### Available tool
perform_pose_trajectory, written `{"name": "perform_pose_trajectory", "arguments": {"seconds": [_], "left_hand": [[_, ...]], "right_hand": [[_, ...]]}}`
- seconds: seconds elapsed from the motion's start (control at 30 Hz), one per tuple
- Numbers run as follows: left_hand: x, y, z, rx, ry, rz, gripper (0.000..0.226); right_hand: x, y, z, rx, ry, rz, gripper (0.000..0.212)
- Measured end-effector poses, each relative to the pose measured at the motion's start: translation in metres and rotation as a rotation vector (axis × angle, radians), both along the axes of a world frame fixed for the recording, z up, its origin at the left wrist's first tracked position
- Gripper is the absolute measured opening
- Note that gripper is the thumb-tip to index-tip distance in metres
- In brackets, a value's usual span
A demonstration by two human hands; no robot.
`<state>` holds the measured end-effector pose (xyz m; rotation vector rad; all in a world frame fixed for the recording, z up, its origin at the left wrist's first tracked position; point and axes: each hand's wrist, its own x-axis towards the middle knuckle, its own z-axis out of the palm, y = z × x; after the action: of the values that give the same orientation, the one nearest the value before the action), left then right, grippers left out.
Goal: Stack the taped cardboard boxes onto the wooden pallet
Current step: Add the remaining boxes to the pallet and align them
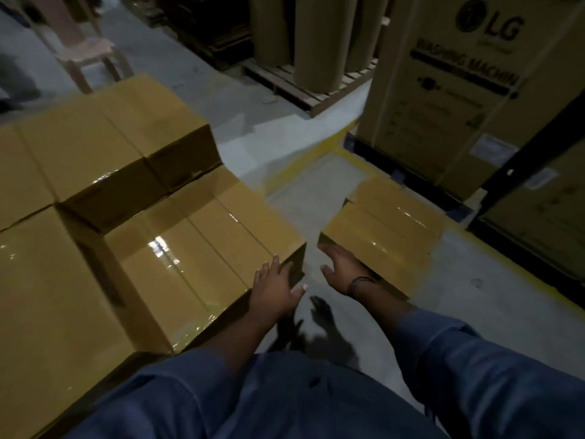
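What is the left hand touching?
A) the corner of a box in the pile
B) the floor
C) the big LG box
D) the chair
A: the left hand lies flat, fingers straight, on the near corner of a taped box in the pile.

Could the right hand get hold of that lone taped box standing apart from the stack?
Probably yes. The right hand is open at the near corner of the lone taped box, with nothing between them. Whether it already touches the box is unclear.
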<state>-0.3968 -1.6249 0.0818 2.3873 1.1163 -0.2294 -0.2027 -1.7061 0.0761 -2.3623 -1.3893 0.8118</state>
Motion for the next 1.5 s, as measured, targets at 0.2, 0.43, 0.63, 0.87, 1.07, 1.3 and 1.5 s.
{"name": "perform_pose_trajectory", "arguments": {"seconds": [0.2, 0.43, 0.63, 0.87, 1.07, 1.3, 1.5], "left_hand": [[0.073, -0.007, -0.019, -0.04, 0.008, -0.12, 0.08], [0.176, 0.008, -0.05, -0.202, 0.014, -0.105, 0.074], [0.268, 0.035, -0.098, -0.399, 0.044, 0.063, 0.075], [0.367, 0.053, -0.134, -0.469, 0.052, 0.069, 0.072], [0.432, 0.062, -0.204, -0.588, 0.057, 0.268, 0.073], [0.49, 0.041, -0.34, -0.661, -0.007, 0.492, 0.09], [0.539, 0.02, -0.456, -0.637, 0.02, 0.527, 0.091]], "right_hand": [[0.064, -0.037, -0.015, -0.03, 0.025, -0.201, 0.057], [0.161, -0.046, -0.048, -0.158, -0.002, -0.263, 0.059], [0.264, -0.018, -0.081, -0.282, 0.017, -0.235, 0.061], [0.373, 0.034, -0.111, -0.339, -0.015, -0.105, 0.068], [0.436, 0.065, -0.195, -0.404, 0.037, 0.016, 0.073], [0.506, 0.088, -0.331, -0.509, 0.075, 0.125, 0.089], [0.554, 0.1, -0.438, -0.486, -0.139, 0.381, 0.096]]}}
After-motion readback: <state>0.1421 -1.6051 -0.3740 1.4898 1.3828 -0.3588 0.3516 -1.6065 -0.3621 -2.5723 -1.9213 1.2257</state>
